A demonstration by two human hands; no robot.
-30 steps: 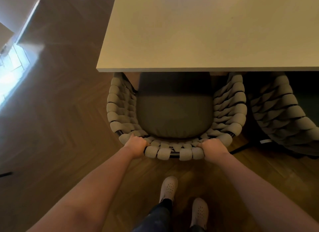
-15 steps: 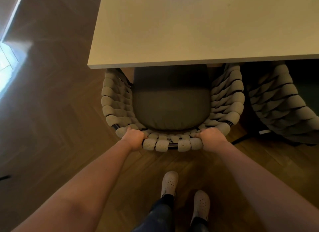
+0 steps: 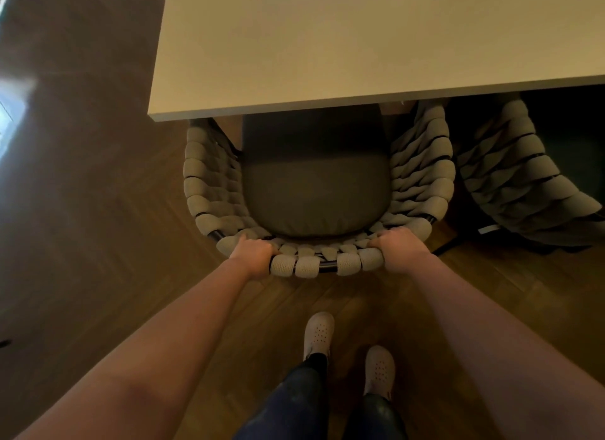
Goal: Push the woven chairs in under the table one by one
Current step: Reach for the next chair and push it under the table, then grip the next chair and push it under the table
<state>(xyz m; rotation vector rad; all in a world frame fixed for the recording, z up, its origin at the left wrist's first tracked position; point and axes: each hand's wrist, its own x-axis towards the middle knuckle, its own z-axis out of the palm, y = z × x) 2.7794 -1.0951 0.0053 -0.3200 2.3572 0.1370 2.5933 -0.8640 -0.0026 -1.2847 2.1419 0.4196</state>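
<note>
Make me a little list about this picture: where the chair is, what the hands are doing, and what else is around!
chair: woven chair, its front under the table edge, its back rim sticking out
seat: dark cushion
table: pale table
left-hand grip: fingers curled over the chair's back rim, left part
right-hand grip: fingers curled over the back rim, right part
neighbour: second woven chair on the right, partly under the table
floor: dark wood floor
feet: pale shoe and another, behind the chair
</note>
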